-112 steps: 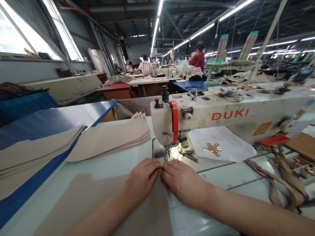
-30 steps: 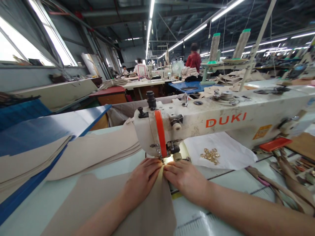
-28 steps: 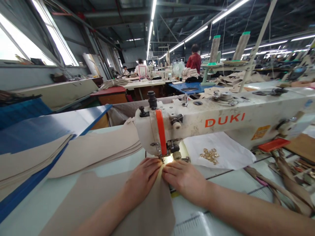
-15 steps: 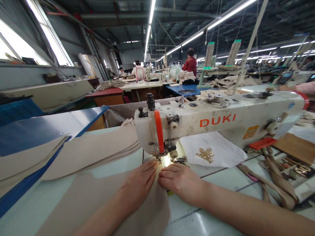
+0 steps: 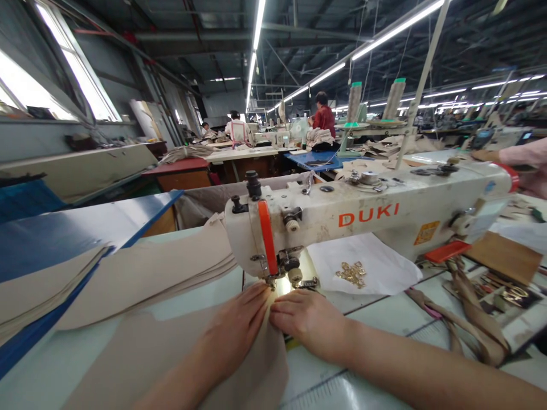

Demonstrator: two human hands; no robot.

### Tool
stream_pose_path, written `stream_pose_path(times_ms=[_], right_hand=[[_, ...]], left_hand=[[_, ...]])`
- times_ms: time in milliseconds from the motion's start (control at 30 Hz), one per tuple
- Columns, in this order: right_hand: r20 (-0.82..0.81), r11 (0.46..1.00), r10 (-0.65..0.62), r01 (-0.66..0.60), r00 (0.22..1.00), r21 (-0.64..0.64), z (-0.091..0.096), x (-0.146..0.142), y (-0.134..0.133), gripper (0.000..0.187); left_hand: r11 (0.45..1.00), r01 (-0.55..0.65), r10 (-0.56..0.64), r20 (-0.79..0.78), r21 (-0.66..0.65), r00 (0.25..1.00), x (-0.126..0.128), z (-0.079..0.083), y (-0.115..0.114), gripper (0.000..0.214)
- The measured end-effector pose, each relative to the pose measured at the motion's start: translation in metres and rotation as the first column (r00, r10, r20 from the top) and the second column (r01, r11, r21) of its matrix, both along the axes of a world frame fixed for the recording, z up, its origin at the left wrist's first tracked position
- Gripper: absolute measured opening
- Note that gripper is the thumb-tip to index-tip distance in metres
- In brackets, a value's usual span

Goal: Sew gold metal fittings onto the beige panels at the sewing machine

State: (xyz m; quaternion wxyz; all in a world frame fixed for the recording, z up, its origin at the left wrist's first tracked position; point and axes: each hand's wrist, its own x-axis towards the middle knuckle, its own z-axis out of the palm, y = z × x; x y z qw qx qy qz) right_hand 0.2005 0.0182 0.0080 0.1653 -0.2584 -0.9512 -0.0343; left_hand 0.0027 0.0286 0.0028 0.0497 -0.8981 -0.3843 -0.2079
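A flat beige fabric piece lies on the pale table, its far end under the needle area of a white sewing machine marked DUKI. On top of the fabric my left hand rests flat, fingers stretched toward the needle. My right hand is just right of the needle, its fingers bent together on the fabric's right edge; the thumb is hidden. A small lamp lights the spot between the fingertips. Behind the right hand, several gold-coloured metal fittings lie on a white sheet.
Stacked beige panels lie left of the machine, beside a blue board. At the right are a beige strap and an open tray of small tools. Thread cones stand behind. Other people work farther back; a pink sleeve shows at the right.
The whole view has shifted slightly, so the scene sits a little farther left and lower. Both hands keep their places beside the needle; any fabric movement is too small to tell.
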Motion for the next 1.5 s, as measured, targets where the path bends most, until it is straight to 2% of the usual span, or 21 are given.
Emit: stream_pose_path(times_ms=[533,867,1167,1267,1367,1500], right_hand=[[0.002,1.000,0.000,0.000,1.000,-0.021,-0.003,0.001,0.002,0.010],[-0.005,0.998,-0.004,0.004,1.000,-0.059,-0.002,0.000,0.002,0.011],[-0.007,0.998,-0.009,0.009,1.000,-0.066,-0.002,0.001,0.004,0.012],[-0.018,0.998,0.035,-0.036,0.999,-0.042,-0.001,-0.001,-0.003,0.014],[-0.043,0.989,0.144,-0.145,0.989,-0.023,-0.001,-0.005,-0.018,0.018],[-0.042,0.973,0.230,-0.230,0.972,0.004,-0.002,-0.011,-0.034,0.020]], left_hand=[[0.999,-0.039,0.039,-0.022,-0.004,0.999,0.001,-0.001,0.001,0.034],[1.000,-0.012,0.011,-0.010,-0.013,1.000,0.002,0.002,0.000,0.034],[0.998,-0.050,0.049,-0.012,-0.027,0.999,0.006,0.002,0.003,0.033],[0.998,-0.051,0.052,0.020,-0.033,0.998,0.001,0.002,-0.008,0.031],[0.998,-0.037,0.040,0.062,-0.054,0.997,-0.011,0.001,-0.035,0.030],[0.984,-0.082,0.100,0.106,-0.161,0.989,-0.021,0.003,-0.064,0.032]])
